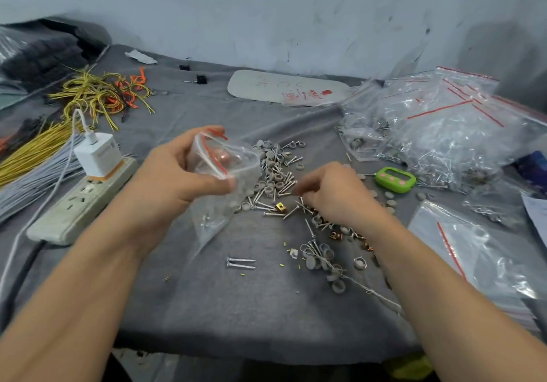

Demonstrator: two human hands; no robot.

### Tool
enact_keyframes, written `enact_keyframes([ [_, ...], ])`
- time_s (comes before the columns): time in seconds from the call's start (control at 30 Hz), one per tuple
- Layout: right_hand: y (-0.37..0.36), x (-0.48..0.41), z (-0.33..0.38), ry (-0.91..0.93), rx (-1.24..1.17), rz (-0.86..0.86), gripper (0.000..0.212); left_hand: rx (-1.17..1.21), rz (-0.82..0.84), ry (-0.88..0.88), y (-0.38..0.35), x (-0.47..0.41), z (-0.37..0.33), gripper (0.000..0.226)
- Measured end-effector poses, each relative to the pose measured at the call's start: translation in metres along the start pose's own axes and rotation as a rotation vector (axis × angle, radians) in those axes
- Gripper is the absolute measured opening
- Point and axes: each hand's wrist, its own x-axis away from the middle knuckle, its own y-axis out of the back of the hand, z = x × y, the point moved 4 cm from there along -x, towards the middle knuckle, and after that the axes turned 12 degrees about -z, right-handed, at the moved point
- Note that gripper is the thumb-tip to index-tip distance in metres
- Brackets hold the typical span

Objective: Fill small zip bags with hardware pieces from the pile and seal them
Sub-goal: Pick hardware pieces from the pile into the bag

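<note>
We are mid-fill: our left hand [183, 174] grips the bag [236, 159] open just left of the pile [275, 177]. Our right hand [334, 195] curls into the pile, but we cannot tell whether it holds a piece. Next, we judge, pieces must be carried to the bag's mouth.

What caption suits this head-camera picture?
The left hand holds a small clear zip bag while the right hand reaches into a pile of silver screws and grey caps.

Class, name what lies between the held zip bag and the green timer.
In the head view, the pile of screws and grey caps sits beside the zip bag, then the right hand reaching into it, then the green timer.
</note>
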Motion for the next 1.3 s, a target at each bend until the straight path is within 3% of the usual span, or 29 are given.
enact_keyframes([
  [0.2,-0.027,0.009,0.027,0.136,0.097,0.107,0.027,0.334,-0.197,0.054,0.012,-0.007,-0.005,0.071],
  [0.3,-0.030,0.006,0.027,0.128,0.127,0.084,0.021,0.106,-0.335,-0.064,0.023,-0.008,-0.006,0.074],
  [0.4,-0.023,0.003,0.016,0.064,-0.056,0.039,0.016,-0.323,-0.396,-0.242,0.025,-0.005,-0.006,0.080],
  [0.5,-0.016,-0.003,0.003,0.001,-0.248,0.030,0.015,-0.764,-0.286,-0.345,0.003,0.001,0.004,0.087],
  [0.63,-0.011,-0.009,-0.007,-0.009,-0.184,-0.040,0.017,-0.993,-0.055,-0.379,-0.035,0.005,0.030,0.088],
  [0.73,0.003,-0.014,-0.017,-0.056,-0.161,-0.179,0.017,-1.002,-0.012,-0.369,-0.044,0.000,0.039,0.093],
  [0.83,0.023,-0.016,-0.035,-0.089,-0.115,-0.201,0.024,-1.019,0.014,-0.350,-0.046,-0.002,0.043,0.099],
  [0.97,0.032,-0.011,-0.054,-0.046,0.242,0.035,0.033,-0.996,0.022,-0.370,-0.049,-0.003,0.045,0.101],
  [1.03,0.029,-0.006,-0.052,0.005,0.296,0.144,0.041,-0.973,0.017,-0.377,-0.050,-0.003,0.046,0.101],
  [1.17,0.021,0.003,-0.045,0.117,0.265,0.215,0.046,-0.996,0.005,-0.405,-0.053,-0.002,0.046,0.101],
  [1.3,0.035,0.006,-0.051,0.032,0.052,0.167,0.034,-0.990,0.027,-0.366,-0.057,-0.003,0.047,0.102],
])
